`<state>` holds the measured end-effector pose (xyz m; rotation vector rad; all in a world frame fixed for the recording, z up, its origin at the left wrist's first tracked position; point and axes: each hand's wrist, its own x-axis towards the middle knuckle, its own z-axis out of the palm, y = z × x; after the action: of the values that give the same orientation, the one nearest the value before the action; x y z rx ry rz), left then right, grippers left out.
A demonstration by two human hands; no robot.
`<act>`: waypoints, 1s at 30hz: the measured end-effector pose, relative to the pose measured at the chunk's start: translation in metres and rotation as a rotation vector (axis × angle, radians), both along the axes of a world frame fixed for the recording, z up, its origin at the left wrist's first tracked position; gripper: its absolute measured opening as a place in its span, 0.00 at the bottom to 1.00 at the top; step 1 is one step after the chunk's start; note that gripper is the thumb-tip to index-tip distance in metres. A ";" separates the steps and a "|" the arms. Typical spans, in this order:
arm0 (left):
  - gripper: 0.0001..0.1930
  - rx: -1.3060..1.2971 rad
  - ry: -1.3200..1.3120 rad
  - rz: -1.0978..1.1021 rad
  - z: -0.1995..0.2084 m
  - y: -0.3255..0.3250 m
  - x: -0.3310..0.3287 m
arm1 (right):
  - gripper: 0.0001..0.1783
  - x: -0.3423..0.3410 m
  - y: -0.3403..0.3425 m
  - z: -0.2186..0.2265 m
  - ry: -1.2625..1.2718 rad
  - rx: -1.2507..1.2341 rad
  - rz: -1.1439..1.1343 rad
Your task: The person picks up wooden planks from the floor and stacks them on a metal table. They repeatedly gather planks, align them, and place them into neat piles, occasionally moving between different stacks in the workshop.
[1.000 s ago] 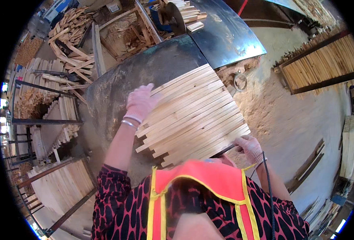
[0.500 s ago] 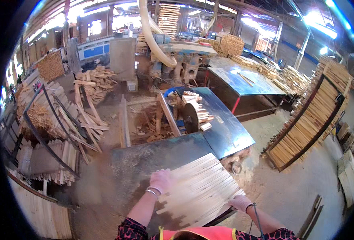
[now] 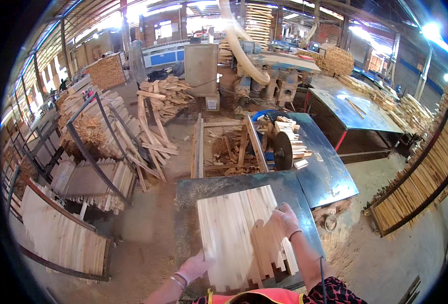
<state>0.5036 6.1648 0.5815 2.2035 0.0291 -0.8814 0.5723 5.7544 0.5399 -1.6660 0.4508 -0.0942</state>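
A flat panel of pale wooden strips (image 3: 234, 223) laid side by side rests on the dark metal saw table (image 3: 191, 190) in front of me. Its far edge is even, while the strip ends nearest me are staggered. Gloved in pale pink, my left hand (image 3: 196, 266) grips the panel's left side near its close corner; its fingertips are partly hidden and a little blurred. My right hand (image 3: 286, 221), in a matching glove, closes on the right edge farther up. A round saw blade (image 3: 283, 151) stands upright beyond the panel, to the right.
Short offcuts (image 3: 299, 139) lie beside the blade on the steel side table (image 3: 330, 177). Left are metal racks (image 3: 95, 164) of wooden strips and a loose wood pile (image 3: 165, 96). A strip-filled rack (image 3: 421, 172) stands right. A ducted machine (image 3: 280, 66) is behind.
The panel has turned from slanting to nearly straight with the table. My left hand has moved down to its near left side, my right hand up its right edge. The view has swung left.
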 end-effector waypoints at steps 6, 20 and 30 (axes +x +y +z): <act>0.41 0.251 -0.438 0.299 -0.001 0.001 0.024 | 0.34 0.050 -0.011 0.022 0.364 -0.892 0.472; 0.36 -0.651 -0.200 0.599 0.040 -0.071 0.058 | 0.32 0.037 -0.020 0.061 0.271 -0.559 0.276; 0.44 -0.822 -1.164 0.388 0.168 -0.078 0.136 | 0.27 0.051 -0.030 0.261 -0.731 -0.085 0.079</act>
<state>0.6393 6.0873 0.7497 1.5274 -0.3767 0.5956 0.6231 5.7245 0.8010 -1.5995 -0.1751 -0.6452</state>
